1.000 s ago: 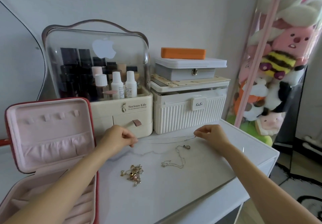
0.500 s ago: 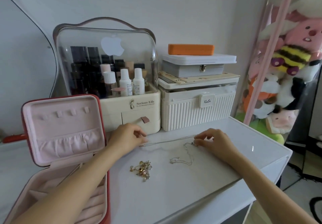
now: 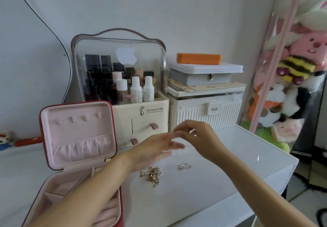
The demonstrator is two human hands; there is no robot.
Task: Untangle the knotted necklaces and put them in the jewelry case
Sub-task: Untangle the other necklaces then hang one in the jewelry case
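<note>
— Looking over the white surface point(image 3: 230, 182): what stands along its back edge?

— A clear-domed cosmetics organizer point(image 3: 120, 78) and a ribbed white box point(image 3: 207, 110) against the wall, with plush toys point(image 3: 290, 88) off the right edge. The open pink jewelry case point(image 3: 77, 138) sits at the left edge.

— And the necklaces?

— A gold knotted clump point(image 3: 152, 173) lies mid-surface; a small silver chain point(image 3: 184, 166) is just beside it.

— What changed?

— Both hands have lifted off the surface and met. The right hand point(image 3: 196, 138) is pinching something thin, too blurred to identify; the left hand point(image 3: 155, 150) is spread, fingers loose. The silver chain has bunched up.
</note>
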